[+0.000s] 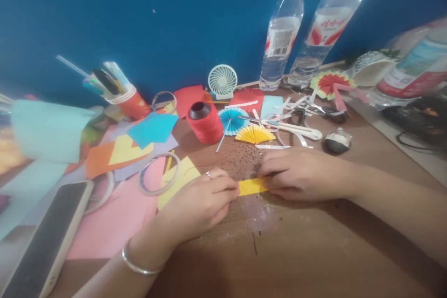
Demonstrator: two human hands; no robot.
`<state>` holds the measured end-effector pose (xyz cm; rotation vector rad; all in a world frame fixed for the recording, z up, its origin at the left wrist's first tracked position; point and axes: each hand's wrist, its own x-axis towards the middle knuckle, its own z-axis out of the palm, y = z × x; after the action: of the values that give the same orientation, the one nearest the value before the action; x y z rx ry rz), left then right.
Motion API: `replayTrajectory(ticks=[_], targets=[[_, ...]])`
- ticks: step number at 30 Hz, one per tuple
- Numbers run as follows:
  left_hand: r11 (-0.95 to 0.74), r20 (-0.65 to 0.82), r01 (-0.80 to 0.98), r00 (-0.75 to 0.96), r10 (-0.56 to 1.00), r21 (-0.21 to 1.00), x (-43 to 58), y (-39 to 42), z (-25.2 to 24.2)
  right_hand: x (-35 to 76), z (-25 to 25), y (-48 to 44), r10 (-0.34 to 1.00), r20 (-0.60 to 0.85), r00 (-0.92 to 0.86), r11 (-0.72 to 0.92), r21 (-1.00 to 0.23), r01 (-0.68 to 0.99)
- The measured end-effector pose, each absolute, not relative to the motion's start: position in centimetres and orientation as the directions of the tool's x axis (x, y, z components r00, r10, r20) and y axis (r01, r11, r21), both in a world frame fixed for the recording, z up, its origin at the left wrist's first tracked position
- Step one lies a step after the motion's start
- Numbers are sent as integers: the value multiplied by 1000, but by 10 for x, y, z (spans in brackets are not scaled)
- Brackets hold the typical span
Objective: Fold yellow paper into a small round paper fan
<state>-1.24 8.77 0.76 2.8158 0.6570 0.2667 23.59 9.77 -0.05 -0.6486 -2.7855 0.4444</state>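
Observation:
A narrow strip of yellow paper point(252, 187) lies level just over the wooden table, stretched between my two hands. My left hand point(206, 195), with a ring on one finger and a bangle at the wrist, is closed on the strip's left end. The right end is under the bent fingers of my right hand point(296, 173), which also close on it. Both ends of the strip are hidden by fingers. Beyond the hands sit a pleated yellow paper fan point(255, 135) and a round pleated blue fan point(232, 122) on a thin stick.
A red thread spool point(205, 123), a utility knife point(293, 129), scissors point(319, 108) and paper scraps lie behind. Two water bottles point(282, 32) stand by the blue wall. Coloured paper sheets, a tape roll point(159, 174) and a phone point(49, 242) cover the left. Dark specks dot the table.

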Motion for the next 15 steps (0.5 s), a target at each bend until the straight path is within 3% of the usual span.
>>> replayTrajectory(ticks=[8,15], targets=[[-873,130,405,883,450,272,-12,88,8,237,2,106,489,185,-853,752,-585,304],[-873,124,405,885,450,272,-12,88,8,236,-5,107,527,197,-827,711,-635,302]])
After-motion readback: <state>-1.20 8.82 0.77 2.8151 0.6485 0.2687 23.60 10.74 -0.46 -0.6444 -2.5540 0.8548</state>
